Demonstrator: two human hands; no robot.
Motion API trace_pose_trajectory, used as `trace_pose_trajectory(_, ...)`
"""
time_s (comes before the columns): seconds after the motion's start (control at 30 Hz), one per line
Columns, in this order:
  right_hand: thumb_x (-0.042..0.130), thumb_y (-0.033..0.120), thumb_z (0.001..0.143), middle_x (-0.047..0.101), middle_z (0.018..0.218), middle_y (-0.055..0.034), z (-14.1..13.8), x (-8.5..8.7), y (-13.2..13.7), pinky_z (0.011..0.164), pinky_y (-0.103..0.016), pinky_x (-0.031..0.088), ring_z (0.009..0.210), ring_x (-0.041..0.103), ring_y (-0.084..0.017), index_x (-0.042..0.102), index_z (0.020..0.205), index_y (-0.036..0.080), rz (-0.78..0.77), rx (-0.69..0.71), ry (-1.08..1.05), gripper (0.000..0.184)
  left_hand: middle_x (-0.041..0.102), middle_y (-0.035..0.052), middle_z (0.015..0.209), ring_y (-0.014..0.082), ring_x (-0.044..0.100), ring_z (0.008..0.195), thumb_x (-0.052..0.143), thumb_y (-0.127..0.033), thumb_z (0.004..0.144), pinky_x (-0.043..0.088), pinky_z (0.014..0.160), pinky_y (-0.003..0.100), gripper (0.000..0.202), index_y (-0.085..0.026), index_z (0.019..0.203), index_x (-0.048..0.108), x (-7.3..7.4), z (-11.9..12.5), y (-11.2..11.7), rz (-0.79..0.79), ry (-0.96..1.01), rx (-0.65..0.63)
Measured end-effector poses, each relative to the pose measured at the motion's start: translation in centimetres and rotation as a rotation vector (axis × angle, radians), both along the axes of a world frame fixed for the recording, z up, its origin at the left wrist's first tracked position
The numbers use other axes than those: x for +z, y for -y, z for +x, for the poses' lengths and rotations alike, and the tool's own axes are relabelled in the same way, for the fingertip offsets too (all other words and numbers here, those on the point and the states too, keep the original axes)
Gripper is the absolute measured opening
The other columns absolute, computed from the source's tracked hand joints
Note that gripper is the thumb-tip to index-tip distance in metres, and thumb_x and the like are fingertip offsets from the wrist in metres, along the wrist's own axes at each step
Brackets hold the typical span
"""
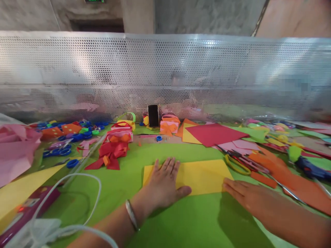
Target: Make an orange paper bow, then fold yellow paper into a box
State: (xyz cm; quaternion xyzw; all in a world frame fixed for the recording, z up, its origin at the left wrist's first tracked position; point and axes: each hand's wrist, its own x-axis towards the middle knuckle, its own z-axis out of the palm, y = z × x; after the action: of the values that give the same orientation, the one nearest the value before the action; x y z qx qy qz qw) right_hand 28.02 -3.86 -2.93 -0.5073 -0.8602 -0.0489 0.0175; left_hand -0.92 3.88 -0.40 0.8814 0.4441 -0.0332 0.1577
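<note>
Grip of the left hand (164, 181) slack: palm down, fingers spread, pressing on the left part of one yellow sheet (204, 175) in mid-counter (186, 224), grasping nothing. Grip of the right hand (248, 198) hard to read: fingers straight, tips at the lower right corner of the same sheet, thumb hidden; impossible to tell whether pinching or merely touching.

As for progress, probably at flattening or lining up: laid out as an even rectangle, with no cuts showing; folded or single, impossible to tell. Apparently made already: at least two paper baskets at the back. Unclear how much remains.

Counting from the left: one big pink paper (17, 151), one white cable (97, 182), blue scissors (58, 151) too jumbled to count, one red basket (117, 132), one upright phone (153, 116), one pink basket (169, 125) with an orange bow, one red sheet (216, 134), one pair of yellow-handled scissors (236, 167) overlapping other tools, one dark blue tool (311, 167).
</note>
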Motion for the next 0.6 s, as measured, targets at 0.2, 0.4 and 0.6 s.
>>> trace_pose_trajectory(0.2, 0.038, -0.007, 0.063, 0.062, 0.128, -0.0196, -1.3, 0.6, -0.3, 0.080, -0.040, 0.060, 0.107, 0.066, -0.031, 0.064, 0.123, 0.011, -0.064, 0.017, 0.249, 0.068, 0.003, 0.0186, 0.159, 0.0328, 0.000, 0.148, 0.029, -0.075, 0.085, 0.001, 0.116, 0.060, 0.100, -0.004, 0.152, 0.011, 0.0, 0.1, 0.2, 0.009, -0.042, 0.079)
trace_pose_trajectory(0.4, 0.051, 0.002, 0.083, 0.072, 0.101, -0.0132, -11.8, 5.0, -4.3, 0.075, -0.038, 0.056, 0.091, 0.069, -0.028, 0.053, 0.133, 0.012, -0.085, -0.043, 0.166, 0.050, 0.008, 0.0189, 0.158, 0.0327, 0.005, 0.148, 0.028, -0.060, 0.092, 0.006, 0.117, 0.060, 0.085, -0.001, 0.151, 0.016, 0.2, 0.2, 0.2, 0.087, -0.146, 0.074)
trace_pose_trajectory(0.6, 0.061, 0.035, 0.092, 0.067, 0.102, -0.0048, -13.5, 3.0, -7.1, 0.071, -0.035, 0.057, 0.082, 0.066, -0.016, 0.060, 0.116, 0.015, -0.189, -0.087, 0.117, 0.031, 0.009, 0.0174, 0.158, 0.0320, 0.006, 0.148, 0.029, -0.060, 0.090, 0.008, 0.116, 0.060, 0.085, -0.002, 0.151, 0.017, 0.5, 0.4, -0.1, 0.101, -0.206, 0.074)
